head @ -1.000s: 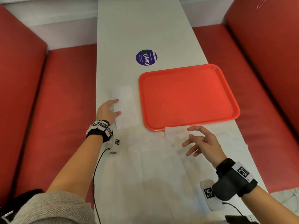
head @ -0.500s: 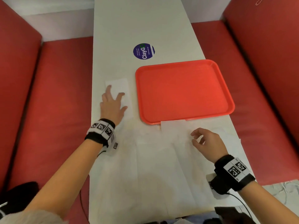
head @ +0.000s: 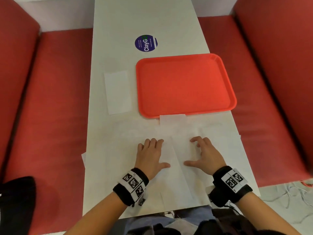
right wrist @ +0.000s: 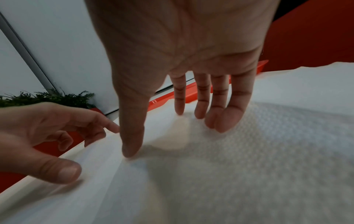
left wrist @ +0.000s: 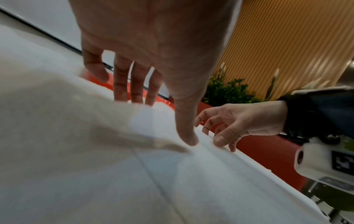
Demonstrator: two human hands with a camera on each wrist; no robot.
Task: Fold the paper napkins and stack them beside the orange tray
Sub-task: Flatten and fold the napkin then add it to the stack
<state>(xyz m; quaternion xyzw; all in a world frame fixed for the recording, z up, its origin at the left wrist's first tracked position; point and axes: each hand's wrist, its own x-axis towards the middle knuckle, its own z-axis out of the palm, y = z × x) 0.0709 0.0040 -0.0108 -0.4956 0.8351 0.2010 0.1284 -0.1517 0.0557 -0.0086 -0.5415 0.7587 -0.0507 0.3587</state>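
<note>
Hands on spread napkins [head: 176,177] at the near end of the table [head: 144,19]: the left hand [head: 151,156] lies palm down with fingers nearly straight and thumb [left wrist: 186,136] pressing the paper, grasping nothing, while the right hand [head: 204,155] rests just beside it, fingers [right wrist: 228,121] lightly bent with their tips and the thumb touching a textured napkin, likewise gripping nothing. A narrow raised fold of paper [head: 174,155] runs between the two thumbs. One folded napkin [head: 118,92] lies flat just left of the orange tray [head: 184,83], apart from it; another small piece of paper [head: 172,119] touches the tray's near rim.
</note>
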